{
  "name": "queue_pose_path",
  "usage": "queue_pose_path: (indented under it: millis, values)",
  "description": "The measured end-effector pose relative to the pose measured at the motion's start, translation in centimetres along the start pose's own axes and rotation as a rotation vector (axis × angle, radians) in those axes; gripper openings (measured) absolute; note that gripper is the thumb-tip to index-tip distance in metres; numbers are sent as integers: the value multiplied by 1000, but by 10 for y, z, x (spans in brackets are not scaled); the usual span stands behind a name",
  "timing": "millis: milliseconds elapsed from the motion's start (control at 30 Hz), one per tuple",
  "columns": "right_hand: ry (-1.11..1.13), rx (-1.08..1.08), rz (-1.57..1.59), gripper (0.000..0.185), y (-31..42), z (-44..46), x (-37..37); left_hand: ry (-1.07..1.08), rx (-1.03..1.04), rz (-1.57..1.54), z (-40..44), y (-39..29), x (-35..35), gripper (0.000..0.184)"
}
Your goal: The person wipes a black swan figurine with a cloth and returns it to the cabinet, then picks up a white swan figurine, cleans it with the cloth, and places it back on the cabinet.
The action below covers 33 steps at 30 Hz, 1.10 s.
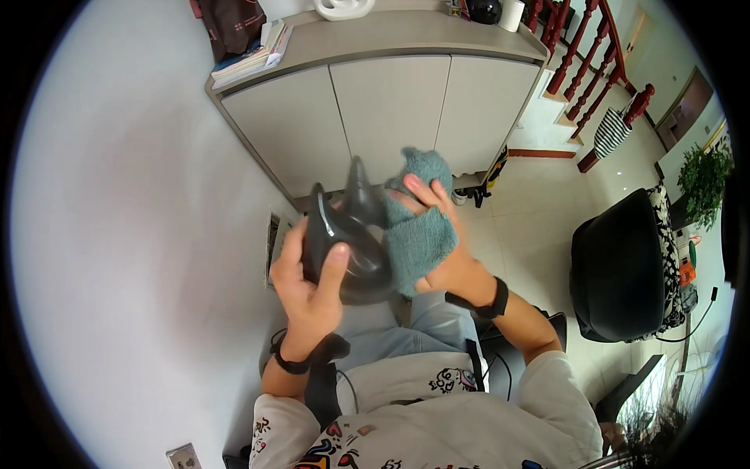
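Observation:
A glossy dark grey ornament (361,262) with a rounded body and two pointed, horn-like tips is held up above my lap. My left hand (312,289) grips it from the left, thumb across its front and fingers wrapped behind. On the other side, my right hand (441,262) is closed around a grey-green cloth (418,244), which bunches between the fingers and over the palm. The cloth lies against or very near the ornament's right side; slight blur hides the exact contact. What kind of ornament it is, I cannot tell.
Ahead stands a low beige cabinet (394,109) with books (254,59), a brown bag (234,25) and a white ornament (344,8) on top. A white wall (141,211) runs close along the left. To the right are a black armchair (617,266) and a red stair railing (586,62).

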State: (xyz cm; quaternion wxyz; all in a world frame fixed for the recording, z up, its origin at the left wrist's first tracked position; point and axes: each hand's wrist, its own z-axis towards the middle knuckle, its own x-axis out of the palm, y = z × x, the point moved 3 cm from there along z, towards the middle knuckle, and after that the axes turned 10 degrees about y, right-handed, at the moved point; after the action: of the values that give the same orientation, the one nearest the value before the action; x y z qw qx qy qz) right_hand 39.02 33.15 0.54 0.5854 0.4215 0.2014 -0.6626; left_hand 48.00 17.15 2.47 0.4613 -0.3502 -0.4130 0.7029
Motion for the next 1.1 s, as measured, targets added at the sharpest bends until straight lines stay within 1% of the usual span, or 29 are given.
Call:
queue_pose_path:
  millis: [33,100,133,233,333,400,433,467,567,633,667,700,767,800,900,967,1067,1100]
  values:
    - [2,8,48,24,3,-2,5,-52,26,-22,2,0,0,36]
    - [-62,27,146,25,14,-4,13,-158,79,-64,5,-2,1,37]
    - [-95,39,194,25,20,-4,16,-161,69,-119,5,-4,2,41]
    - [-189,122,186,34,31,5,19,-208,200,-56,5,-7,10,45]
    - [-166,170,-9,47,37,18,17,-235,302,2,2,-3,24,47]
    - [-43,175,8,52,40,24,14,-182,327,31,1,-2,29,51]
    - [-33,167,65,52,37,24,17,-155,340,44,1,-2,30,53]
    - [-24,160,122,53,33,25,20,-124,298,12,1,-4,29,54]
    - [-63,123,300,52,31,29,19,-100,385,17,1,-3,29,56]
    - [-107,90,423,51,35,31,13,-36,395,-20,7,-5,26,59]
    - [-134,62,415,51,38,33,9,-6,401,-39,9,-6,24,61]
    - [-160,33,407,50,40,34,4,1,362,-62,8,-2,22,61]
    - [-223,-46,256,47,50,36,-6,14,284,-106,6,4,20,63]
    - [-221,-47,265,46,51,37,-8,38,260,-100,3,1,18,61]
    - [-196,-57,288,43,53,39,-13,-47,164,-37,-6,0,10,60]
    - [-151,-73,296,44,50,41,-15,-114,156,-60,-5,-4,9,60]
    - [-41,-164,176,45,46,37,-14,-241,224,-172,11,-17,9,58]
    - [-6,-165,146,47,44,34,-13,-245,217,-299,13,-17,8,57]
